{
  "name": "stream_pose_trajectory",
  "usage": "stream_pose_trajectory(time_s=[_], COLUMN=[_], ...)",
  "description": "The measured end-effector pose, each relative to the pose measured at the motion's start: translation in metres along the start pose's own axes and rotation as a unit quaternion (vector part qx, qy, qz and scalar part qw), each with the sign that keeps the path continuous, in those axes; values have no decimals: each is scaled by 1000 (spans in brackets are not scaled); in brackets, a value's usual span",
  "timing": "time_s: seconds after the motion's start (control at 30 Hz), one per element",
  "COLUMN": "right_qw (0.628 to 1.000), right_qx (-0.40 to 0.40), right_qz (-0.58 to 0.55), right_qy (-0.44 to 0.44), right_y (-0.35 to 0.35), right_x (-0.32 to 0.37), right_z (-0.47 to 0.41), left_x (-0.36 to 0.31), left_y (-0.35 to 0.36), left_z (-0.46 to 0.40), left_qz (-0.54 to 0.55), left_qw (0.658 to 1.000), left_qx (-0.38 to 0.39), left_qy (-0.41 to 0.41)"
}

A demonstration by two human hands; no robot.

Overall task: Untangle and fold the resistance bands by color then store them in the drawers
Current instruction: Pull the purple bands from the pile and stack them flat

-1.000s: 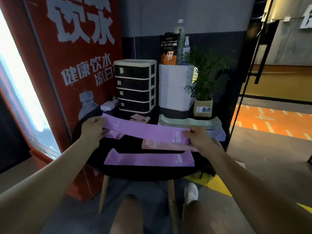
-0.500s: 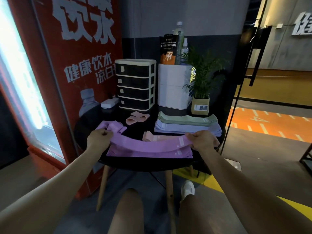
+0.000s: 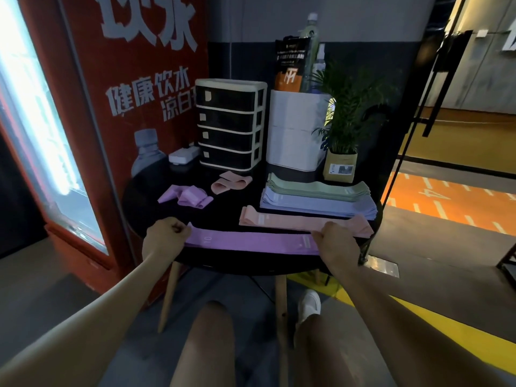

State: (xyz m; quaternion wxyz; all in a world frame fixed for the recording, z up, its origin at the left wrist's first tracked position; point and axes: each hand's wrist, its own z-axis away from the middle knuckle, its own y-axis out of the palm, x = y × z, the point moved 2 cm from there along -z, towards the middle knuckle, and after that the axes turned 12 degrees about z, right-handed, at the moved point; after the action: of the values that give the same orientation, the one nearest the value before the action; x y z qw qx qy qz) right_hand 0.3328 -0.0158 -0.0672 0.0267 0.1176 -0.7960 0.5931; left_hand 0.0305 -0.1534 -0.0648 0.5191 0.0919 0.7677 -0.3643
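Observation:
A purple resistance band (image 3: 251, 243) lies stretched flat along the near edge of the round black table (image 3: 229, 205). My left hand (image 3: 164, 238) pinches its left end and my right hand (image 3: 333, 243) grips its right end. Behind it lies a flat pink band (image 3: 293, 220). A crumpled purple band (image 3: 187, 196) and a crumpled pink band (image 3: 230, 184) sit farther back. Green bands (image 3: 315, 187) are stacked on pale blue bands (image 3: 315, 203) at the right. The dark four-drawer unit (image 3: 230, 125) stands at the back, all drawers closed.
A red water vending machine (image 3: 92, 121) stands at the left. Beside the drawers are a white cylinder (image 3: 296, 132), a potted plant (image 3: 342, 152), a bottle (image 3: 310, 34) and a small white box (image 3: 183, 155). My knees and a white shoe (image 3: 308, 305) are below the table.
The purple band I held in the air has come down onto the other purple band at the table's near edge, and both hands moved toward me with it.

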Motion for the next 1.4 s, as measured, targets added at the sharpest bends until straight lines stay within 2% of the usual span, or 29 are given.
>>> stream_pose_trajectory(time_s=[0.17, 0.27, 0.37, 0.4, 0.43, 0.5, 0.6, 0.7, 0.9, 1.13, 1.3, 1.4], right_qw=[999, 996, 978, 970, 964, 951, 940, 942, 946, 948, 941, 926], right_qx=[-30, -80, -168, -175, -157, -69, 12, 24, 31, 41, 99, 107], right_qz=[35, 28, 10, -9, -34, -68, -96, -142, -130, -121, -154, -204], right_qy=[-28, -39, -124, -167, -214, -295, -329, -302, -296, -290, -284, -300], right_y=[0, -8, -18, -20, -19, -12, 9, 19, 18, 16, 7, -10], right_x=[2, 3, 24, 36, 49, 72, 84, 79, 78, 78, 82, 93], right_z=[7, 8, 12, 14, 16, 22, 29, 32, 32, 33, 25, 8], left_x=[1, 2, 4, 4, 4, 4, 6, 8, 7, 13, 10, -2], left_y=[2, 2, 3, 3, 2, 2, 3, 3, 2, 2, 0, -3], left_z=[4, 4, 3, 4, 4, 4, 2, 3, -1, -5, -20, -36], left_qz=[-35, -47, -46, -45, -46, -47, -49, -48, -38, -34, 16, -14], left_qw=[999, 998, 998, 998, 998, 998, 998, 998, 999, 993, 997, 996], left_qx=[-13, -16, -15, -15, -16, -19, -21, -27, 2, 39, 50, 56], left_qy=[19, 24, 33, 35, 36, 37, 42, 42, 31, 103, 64, 67])
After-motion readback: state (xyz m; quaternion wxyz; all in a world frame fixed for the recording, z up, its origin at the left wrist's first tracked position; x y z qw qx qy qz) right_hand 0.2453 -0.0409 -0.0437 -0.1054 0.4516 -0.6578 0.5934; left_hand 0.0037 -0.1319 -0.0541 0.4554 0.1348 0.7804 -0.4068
